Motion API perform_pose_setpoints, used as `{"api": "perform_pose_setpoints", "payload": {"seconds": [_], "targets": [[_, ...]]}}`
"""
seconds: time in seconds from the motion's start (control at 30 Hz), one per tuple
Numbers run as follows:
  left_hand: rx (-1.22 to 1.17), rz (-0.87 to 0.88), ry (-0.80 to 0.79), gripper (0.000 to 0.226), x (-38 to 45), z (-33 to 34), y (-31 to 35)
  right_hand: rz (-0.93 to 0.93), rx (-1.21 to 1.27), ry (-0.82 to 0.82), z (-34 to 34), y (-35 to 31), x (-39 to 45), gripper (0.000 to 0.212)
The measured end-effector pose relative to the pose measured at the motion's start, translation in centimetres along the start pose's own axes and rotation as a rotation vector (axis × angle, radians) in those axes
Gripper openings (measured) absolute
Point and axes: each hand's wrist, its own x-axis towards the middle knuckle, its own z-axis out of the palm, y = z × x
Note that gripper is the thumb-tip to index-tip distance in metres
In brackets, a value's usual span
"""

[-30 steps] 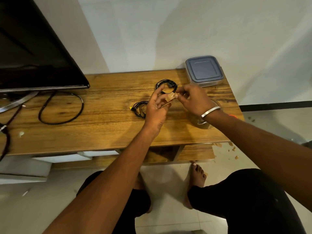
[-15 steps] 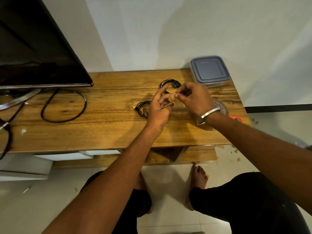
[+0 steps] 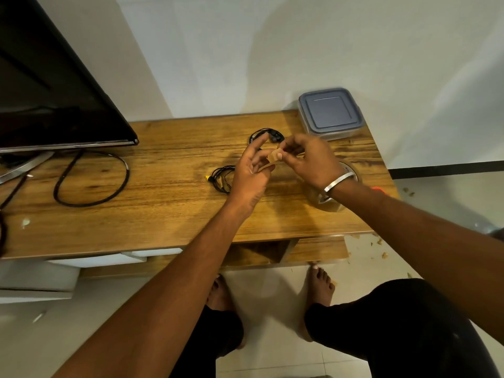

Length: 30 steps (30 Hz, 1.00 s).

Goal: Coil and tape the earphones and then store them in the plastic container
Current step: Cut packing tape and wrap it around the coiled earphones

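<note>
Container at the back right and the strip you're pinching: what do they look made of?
Container: seemingly plastic, matte grey-blue moulded lid over a clearer base. Strip of tape: tan and translucent, likely plastic packing tape, pinched between left hand and right hand.

Two hands pinching a small strip of brown tape (image 3: 275, 156) above a wooden table (image 3: 163, 214).

Left hand (image 3: 252, 173) and right hand (image 3: 311, 160) meet over it; two black coiled earphones (image 3: 266, 133) lie beneath, near a lidded grey plastic container (image 3: 330, 113) at the table's far right corner.

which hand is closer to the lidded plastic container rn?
Right. The right hand is just in front of the plastic container, slightly to its left. The left hand is further left and nearer the person; both pinch the tape piece.
</note>
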Motion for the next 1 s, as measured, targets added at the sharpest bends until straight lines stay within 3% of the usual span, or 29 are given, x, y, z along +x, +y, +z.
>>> {"api": "perform_pose_setpoints", "payload": {"seconds": [0.43, 0.63, 0.73, 0.9, 1.0], "targets": [[0.111, 0.040, -0.026, 0.064, 0.1, -0.2, -0.5, -0.035, 0.047, 0.081, 0.2, 0.3, -0.3, 0.006], [0.240, 0.092, -0.088, 0.070, 1.2, -0.5, -1.1, -0.114, 0.008, 0.035, 0.0, 1.7, -0.9, 0.005], [0.325, 0.084, -0.034, 0.065, 2.0, -0.7, -1.3, -0.112, 0.039, 0.060, -0.4, 2.2, -1.2, 0.005], [0.824, 0.334, 0.028, 0.046, 3.9, -1.2, -1.6, -0.012, 0.044, 0.166, -1.2, 3.7, -1.5, 0.006], [1.192, 0.313, -0.036, 0.040, 5.6, -1.3, -1.6, 0.012, 0.082, 0.207, -1.7, 4.3, -1.7, 0.002]]}}
